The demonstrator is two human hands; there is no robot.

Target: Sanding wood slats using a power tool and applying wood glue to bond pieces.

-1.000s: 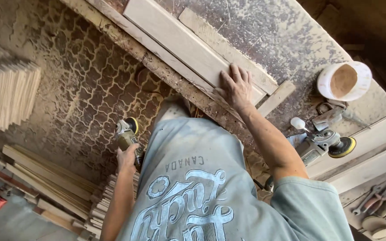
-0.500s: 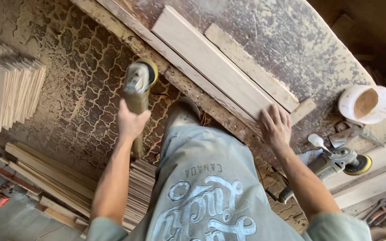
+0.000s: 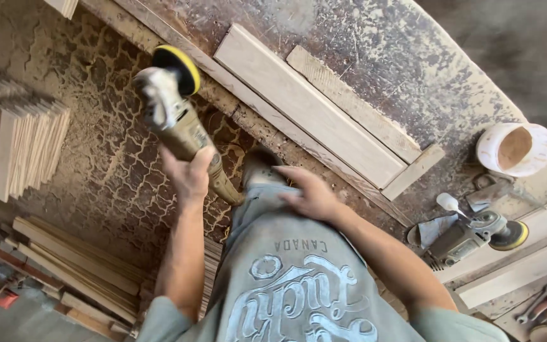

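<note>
The left hand [image 3: 188, 174] is wrapping closed around the body of an angle grinder [image 3: 175, 117], holding it in the air off the table's [image 3: 413, 69] near edge, over the dusty patterned floor [image 3: 102, 145]. Its yellow-rimmed sanding disc [image 3: 177, 68] is pointing toward eleven o'clock. The tool is looking heavy and rigid, with most of its weight up at the metal head, so the barrel just behind the head seems the right place to grip; the dust coating may be making it slippery. The right hand [image 3: 308, 193] is hovering half-spread and empty by the person's waist. At one o'clock from it, a pale plank [image 3: 305, 104] is lying flat on the table, stiff and light by its look. A second grinder [image 3: 470, 234] is resting at three o'clock.
</note>
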